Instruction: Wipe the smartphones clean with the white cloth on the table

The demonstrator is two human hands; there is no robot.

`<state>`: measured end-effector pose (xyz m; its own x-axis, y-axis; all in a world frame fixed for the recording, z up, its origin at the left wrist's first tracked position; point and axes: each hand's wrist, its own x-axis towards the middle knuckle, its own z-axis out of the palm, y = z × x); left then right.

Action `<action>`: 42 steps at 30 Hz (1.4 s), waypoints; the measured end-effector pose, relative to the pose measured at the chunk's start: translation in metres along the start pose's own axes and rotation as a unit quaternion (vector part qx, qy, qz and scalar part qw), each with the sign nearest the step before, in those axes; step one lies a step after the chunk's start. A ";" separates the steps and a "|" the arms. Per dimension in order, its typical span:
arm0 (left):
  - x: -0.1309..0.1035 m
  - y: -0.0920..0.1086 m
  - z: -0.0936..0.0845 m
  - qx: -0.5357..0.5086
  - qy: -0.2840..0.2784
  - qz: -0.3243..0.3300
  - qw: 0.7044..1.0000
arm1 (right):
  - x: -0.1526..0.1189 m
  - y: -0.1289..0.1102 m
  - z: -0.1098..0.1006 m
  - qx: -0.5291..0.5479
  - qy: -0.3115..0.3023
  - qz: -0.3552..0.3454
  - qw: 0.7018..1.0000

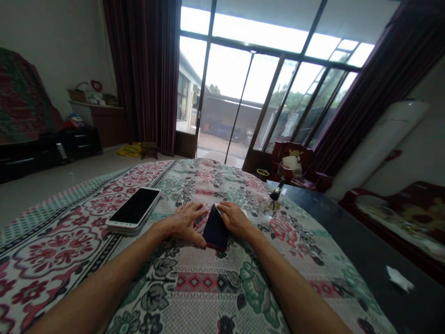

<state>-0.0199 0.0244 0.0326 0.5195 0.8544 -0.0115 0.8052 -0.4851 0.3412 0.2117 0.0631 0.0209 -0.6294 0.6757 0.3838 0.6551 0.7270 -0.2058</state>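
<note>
The flat, dark navy rectangular object with a red lower edge (214, 234) lies between the hands on the floral woven tablecloth (198, 301). The left hand (184, 222) is spread and loose, its thumb at the object's lower left corner. The right hand (234, 219) bends over its upper right edge; whether it grasps or merely presses, I cannot tell.

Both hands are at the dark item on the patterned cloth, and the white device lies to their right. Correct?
Not quite: the head view shows the white device lying to the left, not the right. The rest holds: left hand and right hand are at the dark item on the patterned cloth.
</note>
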 end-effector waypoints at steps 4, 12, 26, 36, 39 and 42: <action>-0.004 0.003 -0.005 -0.012 -0.019 -0.002 1.000 | 0.003 -0.004 0.006 0.011 0.000 -0.010 1.000; -0.006 0.007 -0.004 -0.011 -0.052 -0.013 0.998 | 0.010 -0.013 0.011 0.033 0.003 -0.030 0.999; -0.004 0.006 0.003 -0.029 -0.041 -0.033 0.998 | 0.018 -0.016 0.015 -0.015 -0.024 -0.034 0.999; -0.005 0.007 0.003 -0.018 -0.048 -0.030 0.998 | 0.010 -0.040 -0.014 0.000 -0.085 -0.090 0.992; -0.005 0.007 0.003 -0.018 -0.053 -0.032 0.998 | 0.010 -0.052 -0.022 -0.011 -0.132 -0.089 0.987; -0.004 0.006 0.004 -0.020 -0.054 -0.033 0.998 | 0.013 -0.058 -0.025 -0.025 -0.161 -0.085 0.983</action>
<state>-0.0161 0.0176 0.0310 0.4955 0.8579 -0.1357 0.8276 -0.4189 0.3736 0.1760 0.0268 0.0601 -0.8266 0.5536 0.1013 0.5431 0.8318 -0.1147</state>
